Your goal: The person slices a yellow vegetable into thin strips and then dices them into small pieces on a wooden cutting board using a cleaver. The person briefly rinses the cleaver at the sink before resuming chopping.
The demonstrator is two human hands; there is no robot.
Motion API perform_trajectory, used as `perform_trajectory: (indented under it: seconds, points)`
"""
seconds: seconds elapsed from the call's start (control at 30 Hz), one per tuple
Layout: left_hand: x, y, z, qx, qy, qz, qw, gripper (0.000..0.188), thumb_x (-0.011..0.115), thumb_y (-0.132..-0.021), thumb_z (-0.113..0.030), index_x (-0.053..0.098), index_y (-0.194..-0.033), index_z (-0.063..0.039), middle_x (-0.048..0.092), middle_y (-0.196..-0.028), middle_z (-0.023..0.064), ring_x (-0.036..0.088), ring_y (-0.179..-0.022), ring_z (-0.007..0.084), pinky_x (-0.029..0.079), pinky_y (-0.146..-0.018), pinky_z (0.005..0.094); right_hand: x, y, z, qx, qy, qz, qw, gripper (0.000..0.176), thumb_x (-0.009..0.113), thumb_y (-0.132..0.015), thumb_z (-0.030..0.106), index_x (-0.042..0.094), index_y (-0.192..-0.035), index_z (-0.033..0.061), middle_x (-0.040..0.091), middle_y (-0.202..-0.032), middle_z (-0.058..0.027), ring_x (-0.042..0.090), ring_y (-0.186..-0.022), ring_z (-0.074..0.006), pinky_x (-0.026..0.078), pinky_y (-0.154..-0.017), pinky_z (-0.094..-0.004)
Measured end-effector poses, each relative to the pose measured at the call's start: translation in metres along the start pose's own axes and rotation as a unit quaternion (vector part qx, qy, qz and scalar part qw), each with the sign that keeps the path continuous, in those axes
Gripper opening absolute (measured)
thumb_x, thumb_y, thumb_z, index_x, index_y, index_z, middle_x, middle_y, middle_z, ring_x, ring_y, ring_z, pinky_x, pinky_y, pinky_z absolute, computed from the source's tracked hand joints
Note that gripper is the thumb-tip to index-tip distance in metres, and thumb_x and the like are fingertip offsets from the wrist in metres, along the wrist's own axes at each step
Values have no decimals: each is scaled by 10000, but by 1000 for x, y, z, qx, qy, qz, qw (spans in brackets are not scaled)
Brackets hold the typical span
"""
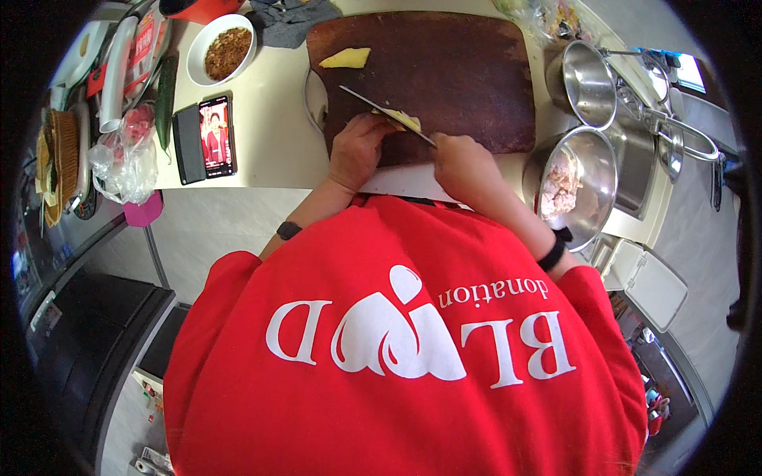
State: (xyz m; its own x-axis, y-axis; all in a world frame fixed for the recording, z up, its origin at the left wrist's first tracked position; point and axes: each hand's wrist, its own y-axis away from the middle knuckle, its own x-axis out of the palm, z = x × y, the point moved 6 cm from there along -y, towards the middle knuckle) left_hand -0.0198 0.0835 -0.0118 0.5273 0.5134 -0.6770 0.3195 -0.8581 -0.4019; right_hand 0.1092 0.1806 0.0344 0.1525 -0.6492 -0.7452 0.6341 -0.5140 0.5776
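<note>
My right hand (467, 166) grips the handle of a kitchen knife (375, 108), whose blade points to the far left across a dark wooden cutting board (476, 77). Beneath and beside the blade lies a piece of pale yellow food (407, 121), perhaps peeled ginger. My left hand (357, 149) steadies that piece from the left with bent fingers, close to the blade; its fingertips are partly hidden. Farther up the board rests a separate flat yellow slice (346, 58), untouched by either hand.
Left of the board are a white bowl of brown sauce (228, 53), a phone (216, 137), a cucumber (166, 104) and a plastic bag (128, 157). A metal bowl with raw minced meat (559, 184) stands by my right forearm, below a steel pot (589, 86) and the sink (634, 160).
</note>
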Motion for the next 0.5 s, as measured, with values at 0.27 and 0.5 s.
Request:
perform_trajectory:
  seconds: [0.27,0.5]
  points:
    - [-2,-3,0,15,-8,-9,1000,241,590,-740,-16,705,-916,-135,653,-935,27,627,-868,244,540,-718,339,-7,-21,17,-53,-7,-17,998,193,519,-892,166,607,-959,8,647,-871,-258,619,-862,-450,491,-768,-532]
    - [-1,0,0,6,-16,-16,1000,205,590,-748,-33,709,-887,-127,660,-946,26,631,-863,240,537,-727,334,6,-19,13,-9,-3,-8,1000,215,511,-869,164,642,-949,14,660,-899,-260,642,-863,-435,520,-764,-514]
